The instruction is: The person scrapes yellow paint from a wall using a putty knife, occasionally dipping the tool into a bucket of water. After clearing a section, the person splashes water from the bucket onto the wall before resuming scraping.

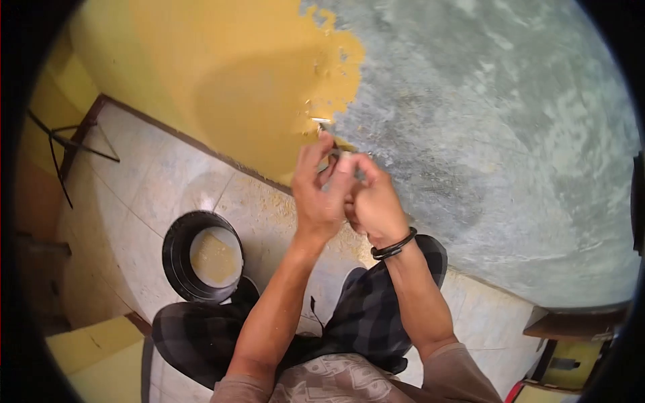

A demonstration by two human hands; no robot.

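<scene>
Patterned shirt [336, 379], no legible writing, both hands [346, 195] gripping scraper [324, 127], yellow wall [222, 80]

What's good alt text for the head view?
Both hands, left hand and right hand, grip a small scraper together against a wall, at the edge where yellow paint gives way to bare grey. A black bucket stands on the tiled floor below left.
</scene>
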